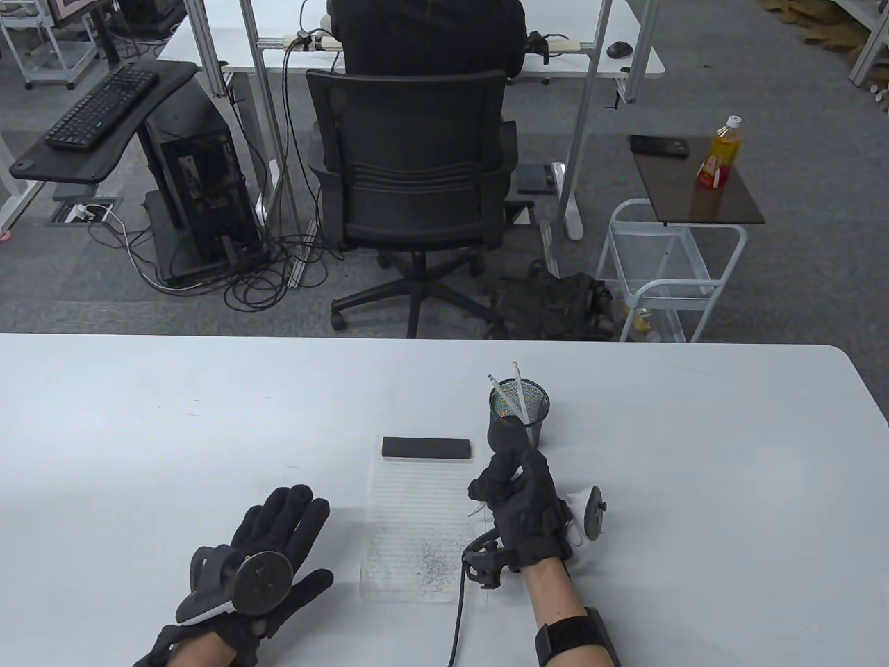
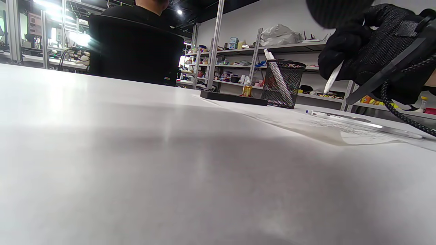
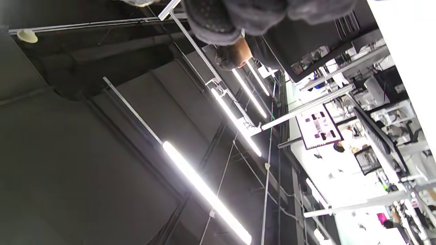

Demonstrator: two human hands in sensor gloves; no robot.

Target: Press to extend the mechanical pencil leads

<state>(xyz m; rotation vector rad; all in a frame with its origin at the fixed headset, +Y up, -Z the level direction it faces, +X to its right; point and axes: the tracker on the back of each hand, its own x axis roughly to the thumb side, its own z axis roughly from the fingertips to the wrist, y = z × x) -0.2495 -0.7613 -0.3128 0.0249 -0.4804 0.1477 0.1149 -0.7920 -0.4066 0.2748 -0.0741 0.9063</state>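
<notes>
My right hand (image 1: 514, 486) grips a white mechanical pencil in a fist above the right edge of a lined paper sheet (image 1: 417, 535). The thumb (image 1: 503, 434) is raised over the pencil's top end. The pencil's tip (image 2: 332, 80) points down toward the paper and pokes out below the fist in the table view (image 1: 476, 512). A black mesh pencil cup (image 1: 522, 411) just behind the hand holds two more white pencils (image 1: 517, 389). My left hand (image 1: 267, 549) lies flat and empty on the table, fingers spread, left of the paper.
A black rectangular block (image 1: 426, 448) lies on the paper's far edge. Grey marks (image 1: 434, 563) cover the paper's near part. Another white pencil (image 2: 328, 116) lies flat near the paper. A cable (image 1: 458, 611) runs from my right wrist to the table's near edge.
</notes>
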